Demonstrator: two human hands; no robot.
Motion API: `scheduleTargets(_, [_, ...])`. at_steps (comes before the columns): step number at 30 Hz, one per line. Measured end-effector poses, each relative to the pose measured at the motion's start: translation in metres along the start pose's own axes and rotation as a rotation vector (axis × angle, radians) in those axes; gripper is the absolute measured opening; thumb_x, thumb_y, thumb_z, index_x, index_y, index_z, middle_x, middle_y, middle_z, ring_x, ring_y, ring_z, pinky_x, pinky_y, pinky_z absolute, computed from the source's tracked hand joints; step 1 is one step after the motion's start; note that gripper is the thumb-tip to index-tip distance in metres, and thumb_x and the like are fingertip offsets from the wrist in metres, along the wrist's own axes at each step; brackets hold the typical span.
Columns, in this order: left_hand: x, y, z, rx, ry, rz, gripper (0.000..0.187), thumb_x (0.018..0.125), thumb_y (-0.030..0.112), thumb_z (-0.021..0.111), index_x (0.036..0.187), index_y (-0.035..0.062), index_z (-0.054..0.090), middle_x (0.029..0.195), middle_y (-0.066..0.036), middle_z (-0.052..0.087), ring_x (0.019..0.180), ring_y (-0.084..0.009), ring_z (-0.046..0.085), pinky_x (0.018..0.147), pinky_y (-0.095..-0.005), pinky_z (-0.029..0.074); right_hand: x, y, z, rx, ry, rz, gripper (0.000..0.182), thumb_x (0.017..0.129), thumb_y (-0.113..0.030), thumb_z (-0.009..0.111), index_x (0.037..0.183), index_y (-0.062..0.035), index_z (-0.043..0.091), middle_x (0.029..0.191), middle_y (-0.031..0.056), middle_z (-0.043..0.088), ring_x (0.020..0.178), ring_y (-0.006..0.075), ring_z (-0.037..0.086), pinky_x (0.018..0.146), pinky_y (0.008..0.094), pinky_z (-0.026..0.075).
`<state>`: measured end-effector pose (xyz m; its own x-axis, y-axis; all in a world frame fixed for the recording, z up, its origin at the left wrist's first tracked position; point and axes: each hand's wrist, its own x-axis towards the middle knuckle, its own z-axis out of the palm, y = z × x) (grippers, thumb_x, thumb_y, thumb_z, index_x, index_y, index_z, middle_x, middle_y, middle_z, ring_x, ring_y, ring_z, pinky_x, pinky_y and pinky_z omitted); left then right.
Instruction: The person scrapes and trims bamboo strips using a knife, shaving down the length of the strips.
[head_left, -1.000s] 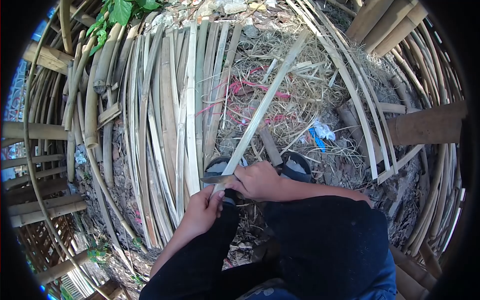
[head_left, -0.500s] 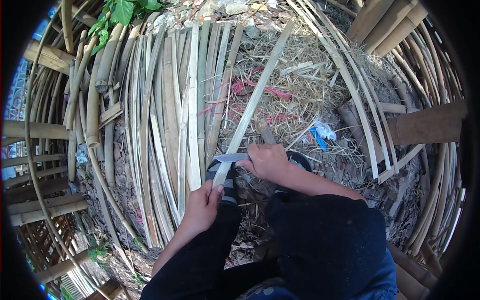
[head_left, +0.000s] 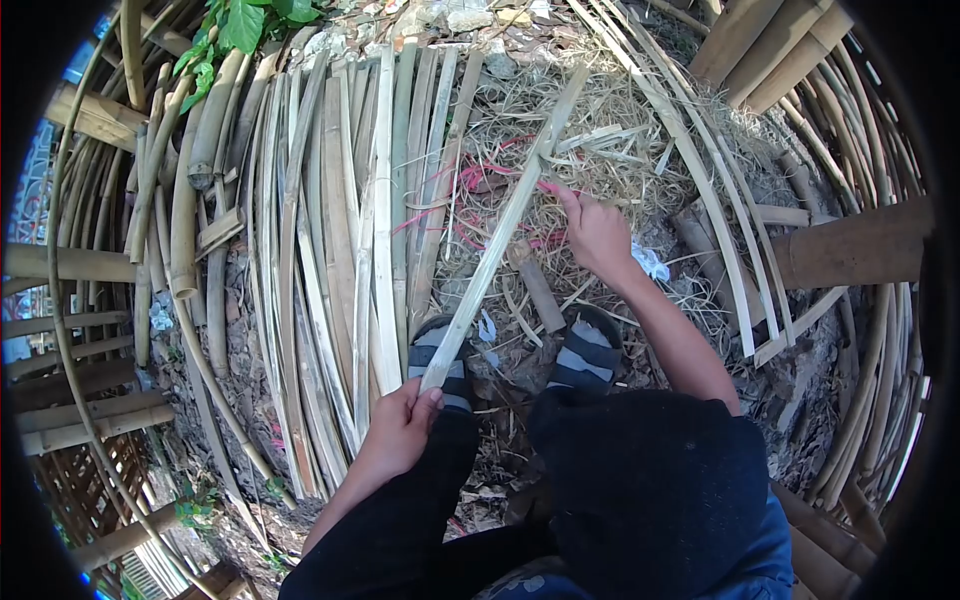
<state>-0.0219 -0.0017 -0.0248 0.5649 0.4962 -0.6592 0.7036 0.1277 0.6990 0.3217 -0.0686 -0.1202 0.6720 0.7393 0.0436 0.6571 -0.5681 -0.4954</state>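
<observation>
My left hand (head_left: pixel 402 428) pinches the lower end of a long pale bamboo strip (head_left: pixel 500 245), which slants up and away to the right. My right hand (head_left: pixel 600 235) is farther along, just right of the strip, with its fingers curled and the thumb side toward it. The knife is hard to make out in that hand; its blade seems to lie edge-on by the strip. Beneath are pale shavings (head_left: pixel 620 90) and pink string (head_left: pixel 480 178).
Many split bamboo strips (head_left: pixel 340 200) lie side by side at left. Curved strips (head_left: pixel 700 170) and a thick bamboo pole (head_left: pixel 850 250) are at right. A short bamboo piece (head_left: pixel 537 285) lies beyond my sandalled feet (head_left: pixel 585 355). Bamboo racks stand on both sides.
My right hand has moved up and away along the strip, from near its lower end to beyond its middle. My left hand still grips the lower end.
</observation>
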Motion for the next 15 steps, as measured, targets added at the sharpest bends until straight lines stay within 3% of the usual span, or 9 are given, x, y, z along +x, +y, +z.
scheduleTargets(3, [0.005,0.0,0.001,-0.038,0.003,-0.008,0.027,0.106,0.019,0.053,0.089,-0.0007,0.058,0.062,0.0,0.049,0.056,-0.0075,0.044,0.053,-0.0278,0.037,-0.006,-0.008,-0.008,0.173,-0.045,0.028,0.065,0.106,-0.05,0.034,0.088,0.0026,0.067,0.068,0.0268,0.065,0.069,0.0469,0.066,0.063,0.0552,0.053])
scheduleTargets(7, [0.013,-0.004,0.004,-0.043,0.017,0.043,0.026,0.105,0.019,0.053,0.09,-0.0012,0.058,0.063,0.0,0.05,0.057,-0.0081,0.045,0.053,-0.0283,0.038,-0.071,-0.07,-0.001,0.22,-0.324,-0.274,0.058,0.103,-0.048,0.045,0.079,0.0002,0.064,0.062,0.0229,0.063,0.063,0.0451,0.065,0.061,0.0537,0.052])
scheduleTargets(9, [0.014,-0.003,0.008,-0.028,0.068,0.093,0.03,0.104,0.019,0.054,0.084,-0.003,0.059,0.06,-0.004,0.051,0.054,-0.0107,0.045,0.052,-0.0313,0.038,-0.103,-0.089,0.011,0.298,-0.357,-0.554,0.057,0.1,-0.051,0.052,0.073,-0.0006,0.061,0.052,0.0181,0.058,0.049,0.0403,0.061,0.051,0.0511,0.049])
scheduleTargets(13, [0.017,-0.011,0.005,0.147,0.062,0.074,0.035,0.103,0.019,0.056,0.078,-0.0051,0.061,0.055,-0.01,0.052,0.051,-0.0152,0.047,0.051,-0.0351,0.04,-0.114,-0.09,0.034,0.302,-0.239,-0.724,0.059,0.095,-0.056,0.057,0.07,-0.0026,0.059,0.05,0.0149,0.058,0.044,0.0322,0.061,0.041,0.0432,0.047])
scheduleTargets(15, [0.018,-0.011,0.006,0.143,0.071,0.107,0.031,0.106,0.021,0.054,0.085,0.001,0.065,0.06,0.004,0.047,0.054,-0.0051,0.039,0.048,-0.0263,0.032,-0.113,-0.09,0.035,0.28,-0.178,-0.722,0.059,0.094,-0.057,0.058,0.069,-0.0033,0.057,0.051,0.0142,0.058,0.044,0.031,0.061,0.041,0.0422,0.047])
